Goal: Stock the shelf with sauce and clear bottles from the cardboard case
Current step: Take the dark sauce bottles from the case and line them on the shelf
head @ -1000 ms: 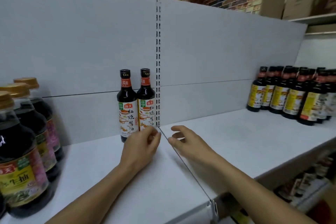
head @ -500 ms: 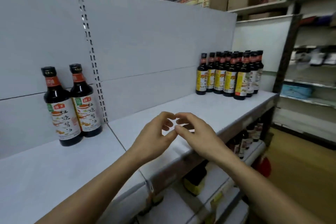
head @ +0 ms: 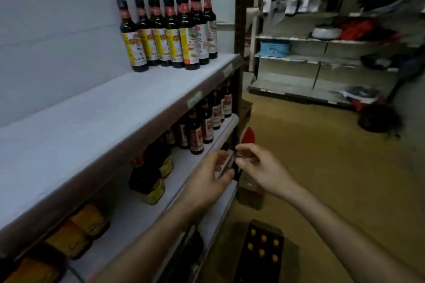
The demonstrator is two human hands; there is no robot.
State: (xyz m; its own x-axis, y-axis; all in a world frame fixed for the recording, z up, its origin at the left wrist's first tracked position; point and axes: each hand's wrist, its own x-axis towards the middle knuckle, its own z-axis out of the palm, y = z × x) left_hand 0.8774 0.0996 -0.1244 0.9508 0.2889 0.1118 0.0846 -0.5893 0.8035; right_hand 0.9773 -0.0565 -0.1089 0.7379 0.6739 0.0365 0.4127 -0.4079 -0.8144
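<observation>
My left hand (head: 207,182) and my right hand (head: 261,167) hover close together in front of the second shelf's edge, fingers loosely apart, holding nothing. Below them on the floor stands an open cardboard case (head: 262,253) with several yellow-capped bottles inside. The white top shelf (head: 96,117) has a bare stretch on the left. At its far end stands a group of dark sauce bottles (head: 167,32) with yellow and white labels.
The shelf below holds several dark sauce bottles (head: 202,126) and bigger jugs (head: 147,181). Orange packs (head: 76,234) lie lower left. A small brown box (head: 249,193) sits on the floor by the shelf foot. Another shelving unit (head: 322,57) stands across the yellowish floor.
The view has swung right and down, away from the two bottles by the shelf post. Both hands have dropped from the top shelf to the second shelf's edge, still empty.
</observation>
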